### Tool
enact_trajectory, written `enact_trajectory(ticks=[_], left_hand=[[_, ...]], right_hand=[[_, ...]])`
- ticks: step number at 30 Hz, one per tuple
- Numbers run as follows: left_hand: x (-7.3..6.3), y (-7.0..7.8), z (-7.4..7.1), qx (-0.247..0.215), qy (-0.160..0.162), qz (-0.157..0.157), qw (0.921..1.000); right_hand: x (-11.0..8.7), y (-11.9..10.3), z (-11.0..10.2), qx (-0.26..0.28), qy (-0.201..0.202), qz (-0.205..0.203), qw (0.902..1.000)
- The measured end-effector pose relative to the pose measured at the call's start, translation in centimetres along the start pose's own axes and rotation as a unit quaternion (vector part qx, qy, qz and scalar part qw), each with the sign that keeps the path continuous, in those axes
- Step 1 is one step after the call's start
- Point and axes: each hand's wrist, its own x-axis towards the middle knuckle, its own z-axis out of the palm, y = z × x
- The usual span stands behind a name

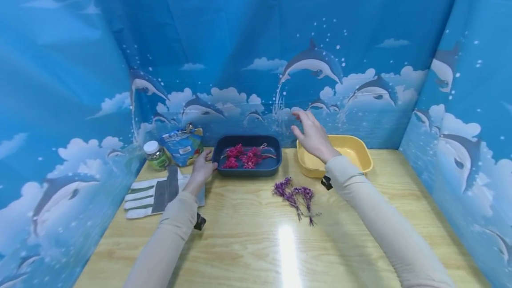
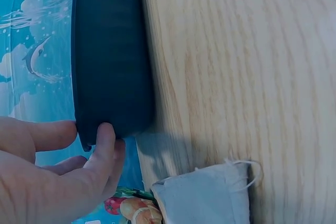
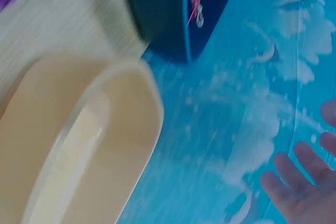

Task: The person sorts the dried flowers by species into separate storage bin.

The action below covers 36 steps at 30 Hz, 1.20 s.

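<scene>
My left hand (image 1: 203, 169) is at the left end of a dark blue rectangular tub (image 1: 248, 173), pinching its rim at the corner in the left wrist view. Bunches of dried pink-red flowers (image 1: 251, 158) lie inside that tub. Over the left part of a yellow tub (image 1: 362, 157) hangs my right hand (image 1: 314, 137), fingers spread loosely and holding nothing; the right wrist view shows its fingertips (image 3: 302, 156) apart from the yellow tub. In front of and between the two tubs, dried purple flowers (image 1: 294, 194) lie on the table.
A white-and-grey work glove (image 1: 146, 195) lies at the left, near my left forearm. Behind it stand a jar with a white lid (image 1: 157, 154) and a blue printed pouch (image 1: 182, 146). A blue dolphin-print curtain (image 1: 240, 57) closes in the wooden table (image 1: 248, 234) at the back and sides.
</scene>
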Motion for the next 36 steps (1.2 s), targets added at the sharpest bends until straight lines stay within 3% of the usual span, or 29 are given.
enact_trajectory(ticks=[3, 6, 9, 11, 14, 16, 18, 21, 23, 26, 29, 36], left_hand=[[-0.1, 0.0, 0.1, 0.026, 0.007, 0.014, 0.9996], [-0.3, 0.3, 0.3, 0.065, 0.033, 0.050, 0.9961], [-0.7, 0.8, 0.5, 0.109, 0.072, 0.113, 0.9850], [-1.1, 1.3, 0.9, 0.136, 0.093, 0.163, 0.9726], [-2.0, 2.4, 2.0, 0.177, 0.111, 0.248, 0.9460], [-2.6, 3.0, 3.0, 0.197, 0.114, 0.313, 0.9222], [-3.2, 3.6, 4.2, 0.217, 0.107, 0.381, 0.8925], [-4.1, 4.1, 6.1, 0.252, 0.060, 0.466, 0.8459], [-4.5, 4.2, 7.4, 0.282, 0.015, 0.502, 0.8172], [-5.1, 4.1, 9.4, 0.322, -0.061, 0.519, 0.7894], [-5.3, 3.7, 11.3, 0.356, -0.113, 0.528, 0.7627], [-6.3, 3.1, 15.8, 0.420, -0.166, 0.552, 0.7014]], right_hand=[[-0.5, 1.6, -1.3, 0.002, 0.026, 0.019, 0.9995], [-1.3, 3.3, -2.4, 0.001, 0.049, 0.042, 0.9979], [-2.1, 5.1, -3.4, -0.013, 0.066, 0.069, 0.9953], [-2.7, 6.3, -4.1, -0.027, 0.078, 0.086, 0.9929], [-3.6, 8.0, -4.9, -0.046, 0.096, 0.117, 0.9874], [-4.2, 9.0, -5.2, -0.055, 0.106, 0.143, 0.9824], [-4.8, 9.8, -5.3, -0.058, 0.113, 0.174, 0.9765], [-5.7, 10.9, -5.2, -0.056, 0.111, 0.216, 0.9685], [-6.3, 11.5, -5.1, -0.050, 0.105, 0.236, 0.9648], [-7.1, 12.2, -5.0, -0.043, 0.092, 0.251, 0.9627], [-7.9, 12.8, -4.8, -0.043, 0.080, 0.259, 0.9616], [-9.1, 13.9, -4.2, -0.014, 0.062, 0.298, 0.9526]])
